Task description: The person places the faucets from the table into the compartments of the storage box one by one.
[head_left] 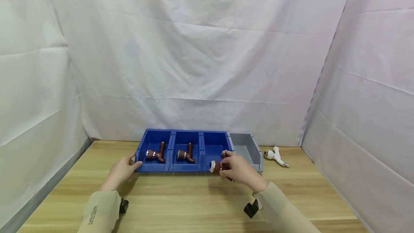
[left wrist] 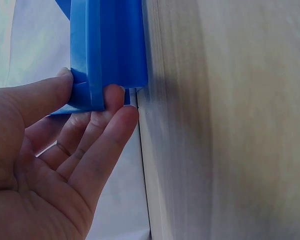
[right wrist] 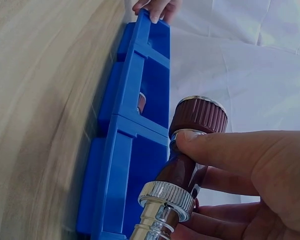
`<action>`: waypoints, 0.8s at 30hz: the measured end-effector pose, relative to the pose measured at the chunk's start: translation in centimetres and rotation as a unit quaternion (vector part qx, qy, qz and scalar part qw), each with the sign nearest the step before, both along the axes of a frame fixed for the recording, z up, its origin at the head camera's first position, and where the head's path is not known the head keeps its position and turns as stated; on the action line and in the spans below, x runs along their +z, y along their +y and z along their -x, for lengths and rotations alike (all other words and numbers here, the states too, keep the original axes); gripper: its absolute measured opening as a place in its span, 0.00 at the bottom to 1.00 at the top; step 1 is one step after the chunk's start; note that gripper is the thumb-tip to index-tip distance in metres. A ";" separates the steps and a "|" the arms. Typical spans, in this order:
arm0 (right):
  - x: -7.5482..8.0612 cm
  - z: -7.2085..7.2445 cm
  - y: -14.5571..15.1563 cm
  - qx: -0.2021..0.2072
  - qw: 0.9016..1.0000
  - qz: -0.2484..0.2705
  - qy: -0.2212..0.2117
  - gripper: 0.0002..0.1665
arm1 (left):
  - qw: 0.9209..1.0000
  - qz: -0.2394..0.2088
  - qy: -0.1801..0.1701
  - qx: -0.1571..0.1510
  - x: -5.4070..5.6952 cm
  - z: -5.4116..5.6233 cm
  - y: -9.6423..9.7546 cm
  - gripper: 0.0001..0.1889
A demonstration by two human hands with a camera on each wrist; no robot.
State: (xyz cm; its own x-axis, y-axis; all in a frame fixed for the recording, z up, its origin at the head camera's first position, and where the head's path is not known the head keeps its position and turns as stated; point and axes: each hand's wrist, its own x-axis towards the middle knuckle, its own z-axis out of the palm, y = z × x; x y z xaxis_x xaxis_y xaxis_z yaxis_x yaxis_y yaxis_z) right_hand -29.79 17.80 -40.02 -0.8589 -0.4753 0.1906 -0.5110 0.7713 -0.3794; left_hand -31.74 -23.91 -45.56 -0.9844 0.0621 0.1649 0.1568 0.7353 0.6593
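My left hand (head_left: 121, 170) pinches the left front corner of a row of blue bins (left wrist: 94, 55), thumb on one side of the wall and fingers on the other. My right hand (head_left: 242, 171) grips a dark brown tap (right wrist: 197, 116) with a ribbed knob and a silver threaded end, above the front of the third blue bin (head_left: 216, 138). One brown tap (head_left: 159, 155) lies in the left blue bin, and another brown tap (head_left: 186, 156) lies in the middle one. Part of the held tap is hidden behind my right fingers.
A grey bin (head_left: 240, 136) joins the row on the right. Beyond it, a white tap (head_left: 276, 156) lies on the wooden table (head_left: 181, 204). White cloth (head_left: 194, 64) hangs behind the bins and along both sides.
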 end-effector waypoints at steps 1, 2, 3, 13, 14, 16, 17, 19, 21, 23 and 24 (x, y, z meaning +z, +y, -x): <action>0.1 0.1 0.0 -0.002 1.000 0.000 0.002 0.08 | 1.000 -0.001 0.003 -0.001 0.0 0.1 0.0 0.32; 0.1 0.1 0.0 -0.005 1.000 0.001 0.000 0.08 | 1.000 -0.001 0.005 -0.001 0.1 0.1 0.1 0.32; 0.2 0.1 0.0 -0.007 1.000 0.002 0.001 0.07 | 1.000 -0.002 0.006 0.000 0.1 0.1 0.1 0.32; 0.4 0.4 -0.4 -0.014 1.000 -0.007 0.010 0.10 | 1.000 -0.003 0.010 -0.004 -0.2 0.2 -0.2 0.32; 0.5 0.4 -0.4 -0.016 1.000 -0.007 0.010 0.11 | 1.000 -0.002 0.010 -0.004 -0.2 0.2 -0.2 0.32; 0.5 0.4 -0.4 -0.020 1.000 -0.004 0.009 0.12 | 1.000 0.003 0.012 -0.003 -0.2 0.2 -0.2 0.32; 0.5 0.5 -0.4 -0.021 1.000 -0.002 0.008 0.12 | 1.000 0.005 0.013 -0.003 -0.2 0.2 -0.2 0.32; 0.5 0.5 -0.4 -0.023 1.000 0.000 0.007 0.12 | 1.000 0.009 0.015 -0.002 -0.2 0.2 -0.1 0.32; 0.6 0.5 -0.3 -0.024 1.000 0.001 0.007 0.12 | 1.000 0.011 0.015 -0.001 -0.1 0.1 -0.1 0.32; 0.6 0.4 -0.3 -0.021 1.000 0.001 0.010 0.11 | 1.000 0.011 0.015 -0.002 -0.1 0.1 -0.1 0.32; 0.6 0.4 -0.3 -0.022 1.000 0.001 0.011 0.11 | 1.000 0.010 0.015 -0.002 0.0 0.0 0.0 0.32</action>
State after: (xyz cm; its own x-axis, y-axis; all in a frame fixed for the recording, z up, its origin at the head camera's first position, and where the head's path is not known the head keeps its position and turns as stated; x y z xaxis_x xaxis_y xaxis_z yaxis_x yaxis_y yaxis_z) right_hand -30.24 17.49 -39.41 -0.8744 -0.4375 0.2099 -0.4852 0.7921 -0.3704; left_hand -31.78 -23.96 -45.59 -0.9787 0.0702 0.1931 0.1798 0.7473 0.6397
